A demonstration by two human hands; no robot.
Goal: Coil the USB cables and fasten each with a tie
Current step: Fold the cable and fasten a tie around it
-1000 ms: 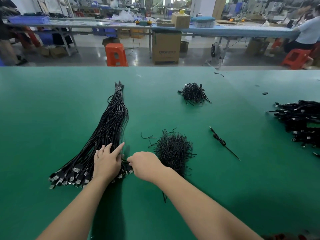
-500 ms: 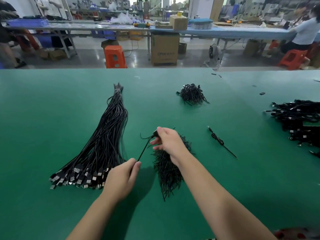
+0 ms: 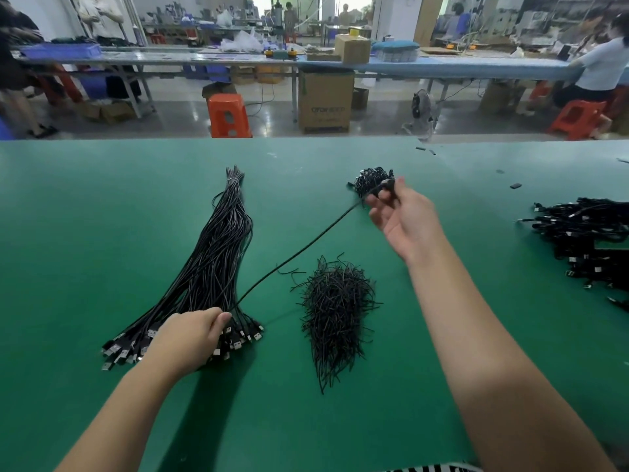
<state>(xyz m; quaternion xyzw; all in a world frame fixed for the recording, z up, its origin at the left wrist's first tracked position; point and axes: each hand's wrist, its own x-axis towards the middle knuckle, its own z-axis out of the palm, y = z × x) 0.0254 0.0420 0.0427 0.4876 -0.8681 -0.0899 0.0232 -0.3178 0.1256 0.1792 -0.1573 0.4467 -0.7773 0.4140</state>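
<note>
A long bundle of straight black USB cables [image 3: 218, 253] lies on the green table [image 3: 85, 216], plugs fanned out at the near end. One black USB cable [image 3: 306, 247] is stretched taut above the table. My right hand [image 3: 401, 216] pinches its plug end, raised at the far right. My left hand [image 3: 194, 332] grips the cable's other part at the bundle's plug end, fingers curled. A heap of black wire ties [image 3: 335, 308] lies between my arms.
A smaller dark heap [image 3: 369, 178] sits behind my right hand. A pile of coiled black cables [image 3: 585, 233] lies at the right edge. Small black bits [image 3: 515, 186] dot the far right of the table. Stools, boxes and people are beyond the far edge.
My right hand has drawn one cable's plug end up and far to the right, away from the bundle. My left hand went back onto the bundle's plug end and holds the cable there.
</note>
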